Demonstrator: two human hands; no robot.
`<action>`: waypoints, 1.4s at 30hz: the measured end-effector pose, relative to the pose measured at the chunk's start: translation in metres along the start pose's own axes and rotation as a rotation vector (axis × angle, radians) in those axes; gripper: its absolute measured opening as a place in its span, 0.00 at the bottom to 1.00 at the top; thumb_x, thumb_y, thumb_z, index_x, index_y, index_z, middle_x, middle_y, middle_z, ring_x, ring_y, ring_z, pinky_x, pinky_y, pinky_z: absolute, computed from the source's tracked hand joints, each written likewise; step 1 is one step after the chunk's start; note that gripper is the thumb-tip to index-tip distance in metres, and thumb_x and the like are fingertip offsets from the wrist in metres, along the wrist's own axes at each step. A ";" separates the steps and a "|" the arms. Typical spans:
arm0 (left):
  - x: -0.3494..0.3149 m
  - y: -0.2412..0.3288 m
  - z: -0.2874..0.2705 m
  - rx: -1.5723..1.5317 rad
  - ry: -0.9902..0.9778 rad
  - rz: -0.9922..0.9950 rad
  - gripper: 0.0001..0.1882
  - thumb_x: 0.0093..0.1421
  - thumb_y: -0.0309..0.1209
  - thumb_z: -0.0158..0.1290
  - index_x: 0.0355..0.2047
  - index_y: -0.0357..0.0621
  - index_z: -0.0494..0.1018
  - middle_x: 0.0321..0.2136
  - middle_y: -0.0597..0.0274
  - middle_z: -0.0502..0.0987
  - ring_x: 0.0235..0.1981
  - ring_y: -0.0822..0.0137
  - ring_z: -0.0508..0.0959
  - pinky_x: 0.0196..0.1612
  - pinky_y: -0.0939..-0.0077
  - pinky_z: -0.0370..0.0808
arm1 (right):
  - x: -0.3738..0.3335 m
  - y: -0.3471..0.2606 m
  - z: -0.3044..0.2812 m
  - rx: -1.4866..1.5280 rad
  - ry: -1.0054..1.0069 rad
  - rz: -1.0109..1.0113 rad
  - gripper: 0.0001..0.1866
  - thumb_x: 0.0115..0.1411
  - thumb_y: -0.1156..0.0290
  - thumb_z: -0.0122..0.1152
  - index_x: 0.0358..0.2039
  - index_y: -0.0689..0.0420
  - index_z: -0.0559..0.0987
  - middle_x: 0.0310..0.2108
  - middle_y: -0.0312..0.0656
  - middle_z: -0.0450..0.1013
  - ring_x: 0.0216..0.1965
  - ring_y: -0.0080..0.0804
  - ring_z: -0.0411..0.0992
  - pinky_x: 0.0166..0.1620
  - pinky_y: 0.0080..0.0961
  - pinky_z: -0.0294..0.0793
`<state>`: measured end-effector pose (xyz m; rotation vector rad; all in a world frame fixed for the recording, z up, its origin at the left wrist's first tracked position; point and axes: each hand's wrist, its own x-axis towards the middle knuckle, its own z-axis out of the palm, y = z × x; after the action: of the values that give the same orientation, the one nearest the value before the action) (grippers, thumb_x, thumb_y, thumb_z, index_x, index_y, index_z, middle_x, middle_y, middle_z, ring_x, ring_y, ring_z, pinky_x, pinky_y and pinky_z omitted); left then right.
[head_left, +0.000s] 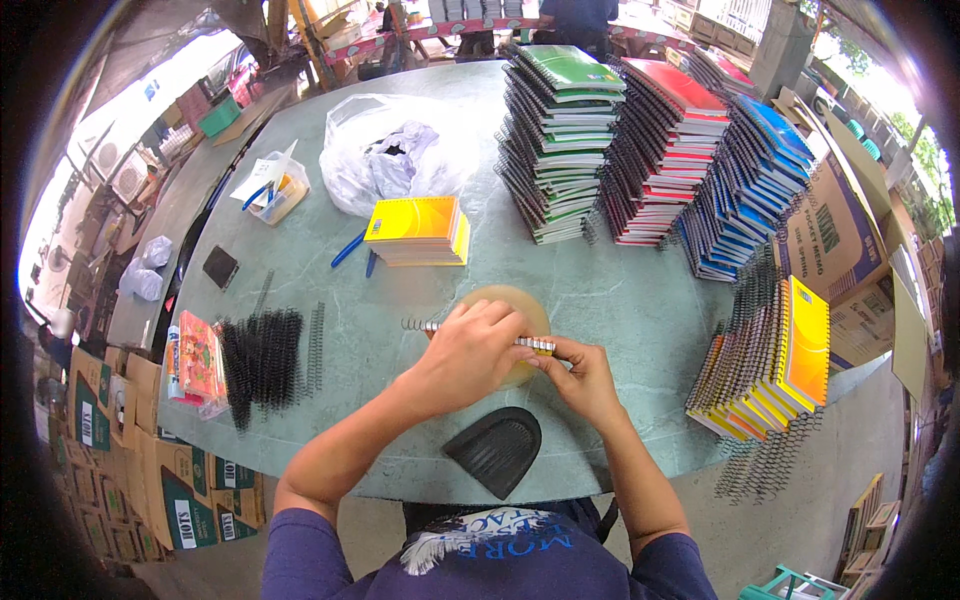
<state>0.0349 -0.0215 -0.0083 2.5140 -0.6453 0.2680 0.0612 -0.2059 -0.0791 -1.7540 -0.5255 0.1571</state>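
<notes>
In the middle of the table, both my hands are closed on a small notebook (pixel 538 344), seen edge-on with a bit of yellow at its right end. My left hand (pixel 470 350) lies over its top and covers most of it. At its right end, my right hand (pixel 580 375) pinches the edge between thumb and fingers. A wire spiral coil (pixel 412 324) sticks out to the left of my left hand. Beneath my hands lies a round tan disc (pixel 510 298). Nearest my body is a black rubber heel-shaped pad (pixel 497 450).
A yellow notepad stack (pixel 415 230) stands beyond my hands, near blue pens (pixel 348 249). Black coils (pixel 265 355) lie left. Tall green (pixel 565 140), red (pixel 670 140) and blue (pixel 750 180) spiral notebook stacks stand far right; yellow spiral notebooks (pixel 770 360) sit at the right edge.
</notes>
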 end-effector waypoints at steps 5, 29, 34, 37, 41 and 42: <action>0.009 0.011 0.014 -0.094 0.057 0.100 0.11 0.50 0.30 0.56 0.34 0.39 0.72 0.31 0.53 0.72 0.36 0.54 0.72 0.41 0.63 0.68 | -0.001 0.007 -0.001 -0.080 0.011 0.025 0.13 0.54 0.73 0.57 0.42 0.56 0.79 0.24 0.46 0.75 0.19 0.18 0.65 0.24 0.21 0.65; -0.008 0.019 -0.016 -0.058 0.450 0.143 0.13 0.44 0.26 0.62 0.33 0.43 0.76 0.38 0.56 0.71 0.42 0.54 0.69 0.46 0.63 0.66 | -0.102 -0.157 -0.164 -0.782 0.765 0.551 0.16 0.57 0.79 0.51 0.47 0.59 0.76 0.48 0.50 0.71 0.53 0.39 0.68 0.53 0.30 0.68; -0.009 0.013 -0.010 -0.102 0.442 0.106 0.10 0.45 0.25 0.61 0.30 0.43 0.76 0.36 0.57 0.73 0.41 0.55 0.70 0.46 0.63 0.66 | -0.120 -0.126 -0.169 -1.037 0.701 0.176 0.16 0.57 0.70 0.54 0.46 0.60 0.76 0.49 0.51 0.70 0.55 0.45 0.65 0.56 0.34 0.64; -0.008 0.008 -0.009 -0.049 0.442 0.105 0.09 0.45 0.25 0.60 0.30 0.43 0.77 0.35 0.58 0.73 0.41 0.55 0.70 0.45 0.62 0.65 | -0.112 -0.127 -0.164 -1.066 0.677 0.199 0.16 0.56 0.70 0.55 0.45 0.62 0.76 0.48 0.51 0.70 0.56 0.45 0.65 0.56 0.34 0.63; -0.001 -0.027 0.000 0.157 0.491 0.154 0.09 0.47 0.27 0.59 0.30 0.41 0.77 0.32 0.57 0.75 0.42 0.54 0.71 0.46 0.62 0.66 | -0.105 -0.125 -0.164 -1.132 0.630 0.199 0.17 0.56 0.72 0.55 0.45 0.64 0.75 0.49 0.52 0.70 0.55 0.45 0.65 0.58 0.35 0.62; 0.002 -0.058 -0.009 0.278 0.536 0.025 0.09 0.48 0.27 0.59 0.31 0.41 0.77 0.33 0.57 0.76 0.42 0.55 0.71 0.46 0.62 0.66 | -0.111 -0.130 -0.162 -1.117 0.666 0.133 0.16 0.56 0.73 0.56 0.45 0.64 0.75 0.49 0.52 0.70 0.56 0.45 0.65 0.58 0.34 0.61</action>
<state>0.0651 0.0257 -0.0255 2.5200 -0.4404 1.0589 -0.0099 -0.3771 0.0662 -2.7316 0.0550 -0.7508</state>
